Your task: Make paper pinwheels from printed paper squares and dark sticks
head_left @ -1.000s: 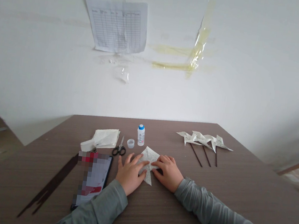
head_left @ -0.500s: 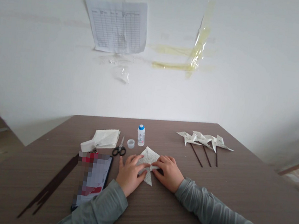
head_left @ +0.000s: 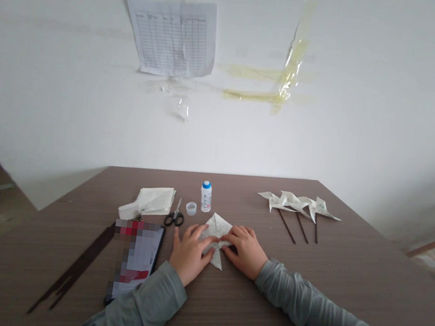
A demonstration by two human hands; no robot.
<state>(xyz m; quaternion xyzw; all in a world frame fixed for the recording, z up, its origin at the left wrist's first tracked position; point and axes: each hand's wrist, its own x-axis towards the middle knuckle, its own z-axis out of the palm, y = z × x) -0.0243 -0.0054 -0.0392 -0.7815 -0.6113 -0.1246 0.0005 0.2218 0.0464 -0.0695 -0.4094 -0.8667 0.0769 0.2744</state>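
Observation:
A printed-paper pinwheel lies on the table between my hands, one point toward the wall and another toward me. My left hand holds it from the left, thumb and index finger at its centre. From the right, my right hand pinches the paper near the same spot, fingertips almost touching the left ones. The folds under my fingers are hidden. Just beyond stands a white glue bottle with a blue top, a clear cap beside it. Black-handled scissors lie left of the cap.
Three paper pinwheels on dark sticks rest at the back right. A stack of paper squares and a small white object lie at the left. Nearer are a phone, partly pixelated, and several dark sticks. A wall borders the table's far edge.
The view has shifted very slightly. Both hands keep their places on the paper pinwheel, with no visible change in grip.

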